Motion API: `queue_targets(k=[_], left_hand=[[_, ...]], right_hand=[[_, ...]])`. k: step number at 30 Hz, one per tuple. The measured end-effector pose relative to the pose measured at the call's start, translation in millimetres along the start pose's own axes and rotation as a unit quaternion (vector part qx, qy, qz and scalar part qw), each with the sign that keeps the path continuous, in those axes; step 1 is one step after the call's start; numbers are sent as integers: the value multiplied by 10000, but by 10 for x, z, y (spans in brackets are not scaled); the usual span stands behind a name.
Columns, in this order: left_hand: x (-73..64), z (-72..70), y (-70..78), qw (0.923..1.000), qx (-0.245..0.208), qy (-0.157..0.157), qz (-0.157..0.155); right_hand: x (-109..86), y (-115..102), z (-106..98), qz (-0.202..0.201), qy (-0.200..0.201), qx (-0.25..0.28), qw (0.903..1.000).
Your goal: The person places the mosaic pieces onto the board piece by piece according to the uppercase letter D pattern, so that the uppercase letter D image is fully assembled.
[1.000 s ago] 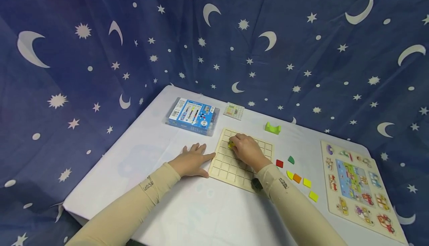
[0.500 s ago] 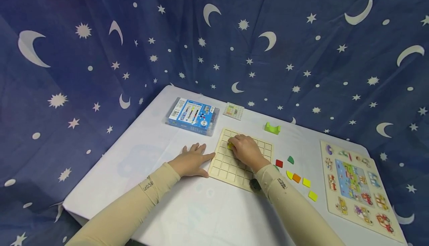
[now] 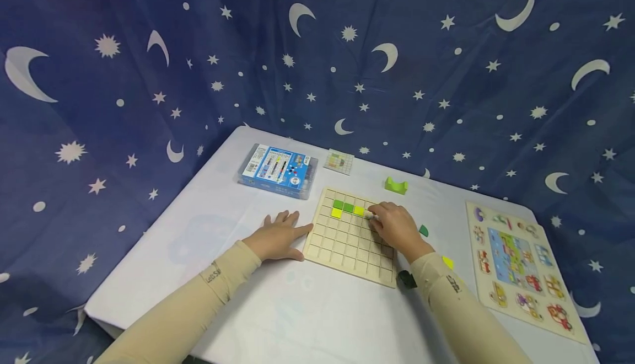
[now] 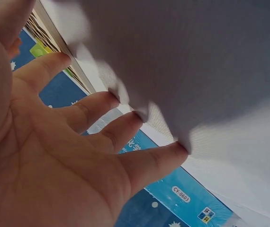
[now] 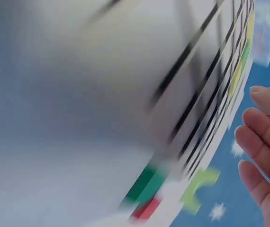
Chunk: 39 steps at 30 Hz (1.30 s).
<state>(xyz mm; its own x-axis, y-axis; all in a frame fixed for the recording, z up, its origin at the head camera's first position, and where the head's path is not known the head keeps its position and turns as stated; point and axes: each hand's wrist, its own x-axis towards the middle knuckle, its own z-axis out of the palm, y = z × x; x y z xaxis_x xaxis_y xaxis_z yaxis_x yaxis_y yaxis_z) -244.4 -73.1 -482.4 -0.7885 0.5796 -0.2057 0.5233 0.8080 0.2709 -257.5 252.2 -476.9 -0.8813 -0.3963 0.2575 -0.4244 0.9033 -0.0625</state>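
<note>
My left hand [image 3: 278,237] lies spread beside a pale wooden grid board [image 3: 337,251], its forefinger at the left edge. In the left wrist view, the fingertips [image 4: 180,147] press on white cloth. Two green square tiles [image 3: 348,208] and two yellow tiles [image 3: 359,210] lie in cells of the board's upper part. My right hand [image 3: 397,229] is over the board's right side, its fingertips just right of the upper yellow tile. In the right wrist view, the loosely bent fingers [image 5: 248,142] show nothing between them.
A blue-labelled plastic box [image 3: 279,171], a small pattern card [image 3: 339,161] and a lime notched block [image 3: 396,185] stand behind. At right are a dark green piece [image 3: 424,230], a yellow tile [image 3: 448,262] and a picture puzzle [image 3: 511,265]. Red [image 5: 147,210] shows in the right wrist view.
My right hand has let go of the yellow tile and moved right, uncovering the green and yellow tiles. The left hand stays put. The head view has shifted slightly.
</note>
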Motion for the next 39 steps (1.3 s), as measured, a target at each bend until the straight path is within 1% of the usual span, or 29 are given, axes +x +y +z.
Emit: queue_targets(k=[3,6,10,13,16,19,26,30,34,37,39], left_hand=[[-9,-18,-7,10000,-9,-49,-68],[-22,-35,-12,9999,-28,-35,-96],[-31,-33,-32,9999,-12,-25,-130],[-36,-21,-51,9999,8,8,-149],[-42,-6,-63,9999,-28,82,-130],[-40,7,-64,9999,-75,115,-101],[-32,3,-36,9998,-156,44,-68],[-26,2,-26,9999,-155,14,-45],[-16,6,-19,9999,-103,19,58],[-12,6,-12,9999,-81,42,121],[-15,3,-10,9999,-81,32,111]], right_hand=[[-207,211,-81,365,-84,-96,9993],[-418,411,-162,830,-278,-195,9960],[-688,639,-266,1551,-785,-95,9847],[-854,779,-336,1807,-1085,50,9775],[-989,893,-381,1752,-1166,69,9776],[-1113,962,-406,1712,-1204,18,9778],[-1343,1002,-399,1606,-1342,34,9778],[-1420,991,-375,1459,-1241,50,9815],[-1468,970,-369,1439,-1188,-2,9824],[-1473,952,-372,1484,-1203,-89,9815],[-1456,936,-375,1479,-1183,-146,9818]])
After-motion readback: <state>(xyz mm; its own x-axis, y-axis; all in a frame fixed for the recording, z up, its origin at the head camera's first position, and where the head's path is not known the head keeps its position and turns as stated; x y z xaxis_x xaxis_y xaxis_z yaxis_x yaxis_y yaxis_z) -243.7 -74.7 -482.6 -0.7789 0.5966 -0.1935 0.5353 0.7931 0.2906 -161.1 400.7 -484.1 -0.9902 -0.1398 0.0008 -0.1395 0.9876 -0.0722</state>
